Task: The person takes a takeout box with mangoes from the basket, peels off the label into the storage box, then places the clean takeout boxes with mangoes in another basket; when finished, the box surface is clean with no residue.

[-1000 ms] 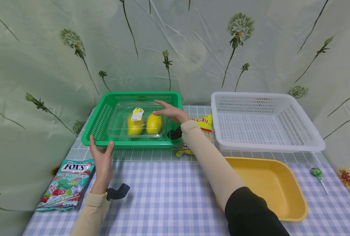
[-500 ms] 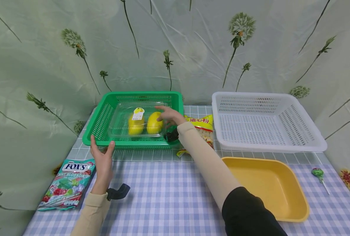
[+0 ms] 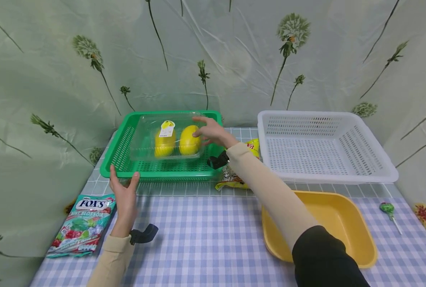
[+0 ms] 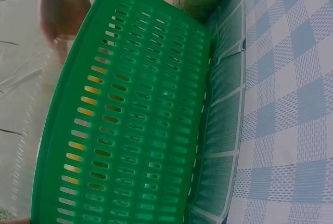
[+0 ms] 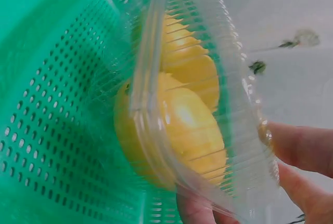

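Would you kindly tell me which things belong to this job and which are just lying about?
In use: clear fruit box in right hand; green basket, left hand at its rim.
Seemingly lying about: FOX'S bag, yellow packet, white basket, yellow tub, lollipop.

FOX'S blazed across the teal candy bag (image 3: pixel 81 226), MINT BLOSSOM right beneath, 粉 peeked from the yellow packet (image 3: pixel 230 178), the clear clamshell's (image 3: pixel 146 139) label (image 3: pixel 167 130) was too tiny to read.

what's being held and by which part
The right hand grips the clear plastic clamshell by its right end; the left hand touches the rim of the green basket.
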Motion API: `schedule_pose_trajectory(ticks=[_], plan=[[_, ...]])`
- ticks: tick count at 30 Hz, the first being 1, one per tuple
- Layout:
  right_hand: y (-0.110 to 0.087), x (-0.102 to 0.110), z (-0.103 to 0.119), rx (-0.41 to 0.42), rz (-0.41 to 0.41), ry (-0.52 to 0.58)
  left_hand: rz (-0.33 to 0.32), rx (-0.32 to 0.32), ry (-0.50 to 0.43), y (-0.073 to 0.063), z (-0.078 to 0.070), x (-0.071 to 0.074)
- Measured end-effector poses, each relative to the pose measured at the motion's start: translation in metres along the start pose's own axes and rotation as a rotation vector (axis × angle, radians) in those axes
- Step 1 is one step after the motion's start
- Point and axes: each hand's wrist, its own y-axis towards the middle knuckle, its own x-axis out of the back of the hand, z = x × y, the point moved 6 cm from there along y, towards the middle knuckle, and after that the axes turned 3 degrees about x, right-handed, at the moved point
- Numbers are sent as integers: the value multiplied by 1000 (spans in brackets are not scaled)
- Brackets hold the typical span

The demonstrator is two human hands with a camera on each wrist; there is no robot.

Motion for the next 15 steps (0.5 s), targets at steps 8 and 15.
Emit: schedule_pose_trajectory(ticks=[8,15], plan=[[-31,13,15,71,39,9,-1,6,13,1,1,0],[-64,23,20,129,39,11,-14,10,50,1,0,1]])
